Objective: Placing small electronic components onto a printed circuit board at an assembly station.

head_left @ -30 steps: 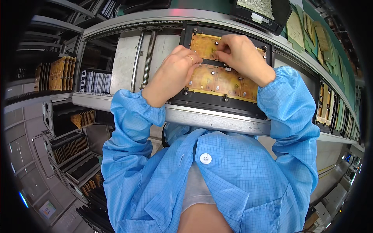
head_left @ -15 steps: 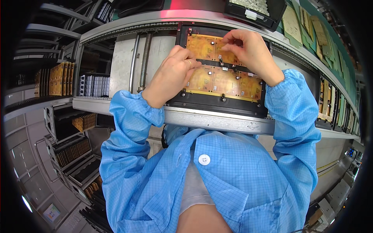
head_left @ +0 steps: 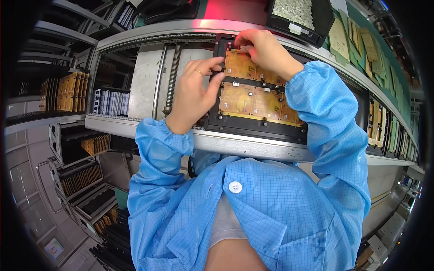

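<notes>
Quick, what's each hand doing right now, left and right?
Left hand: open, fingertips resting on the left edge of the black tray.
Right hand: fingers curled, pinching at the top edge of the yellow board; grip unclear.

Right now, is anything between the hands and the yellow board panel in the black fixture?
Nothing visible. The left hand already rests on the left edge of the yellow board panel, and the right hand touches its top edge. The black fixture lies open on the metal rail.
</notes>
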Available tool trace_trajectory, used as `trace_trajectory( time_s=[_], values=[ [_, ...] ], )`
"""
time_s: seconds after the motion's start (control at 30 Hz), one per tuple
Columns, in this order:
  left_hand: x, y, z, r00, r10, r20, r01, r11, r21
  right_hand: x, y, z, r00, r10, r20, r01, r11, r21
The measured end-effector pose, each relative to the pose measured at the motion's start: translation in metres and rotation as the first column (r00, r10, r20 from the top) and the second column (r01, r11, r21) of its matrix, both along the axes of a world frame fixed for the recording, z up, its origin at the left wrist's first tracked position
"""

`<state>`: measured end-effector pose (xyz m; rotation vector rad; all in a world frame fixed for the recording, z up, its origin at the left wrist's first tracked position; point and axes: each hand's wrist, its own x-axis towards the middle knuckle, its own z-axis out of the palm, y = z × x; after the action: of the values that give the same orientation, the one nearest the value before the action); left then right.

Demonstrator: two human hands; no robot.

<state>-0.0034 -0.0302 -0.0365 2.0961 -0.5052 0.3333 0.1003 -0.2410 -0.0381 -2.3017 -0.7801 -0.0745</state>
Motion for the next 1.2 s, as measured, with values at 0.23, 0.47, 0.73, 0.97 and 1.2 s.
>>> trace_trajectory(
  time_s=[0.23, 0.47, 0.73, 0.97, 1.2],
  values=[
    [-0.002, 0.025, -0.019, 0.972, 0.155, -0.176, -0.19, 0.96, -0.205, -0.007, 0.001, 0.003, 1.0, -0.004, 0.015, 0.005, 0.993, -0.121],
    [-0.003, 0.031, -0.018, 0.948, 0.216, -0.236, -0.277, 0.923, -0.267, -0.009, 0.003, 0.003, 1.0, -0.006, 0.017, 0.009, 0.988, -0.152],
    [-0.004, 0.031, -0.018, 0.94, 0.234, -0.247, -0.294, 0.924, -0.243, -0.006, 0.001, 0.01, 0.999, 0.041, 0.024, -0.033, 0.963, -0.266],
    [-0.002, 0.028, -0.022, 0.958, 0.205, -0.201, -0.247, 0.946, -0.211, -0.015, -0.001, 0.011, 0.994, -0.022, 0.102, 0.05, 0.959, -0.278],
    [-0.008, 0.036, -0.031, 0.903, 0.079, -0.422, -0.122, 0.989, -0.077, -0.015, -0.009, -0.021, 0.986, -0.073, 0.148, 0.072, 0.997, 0.017]
  ],
)
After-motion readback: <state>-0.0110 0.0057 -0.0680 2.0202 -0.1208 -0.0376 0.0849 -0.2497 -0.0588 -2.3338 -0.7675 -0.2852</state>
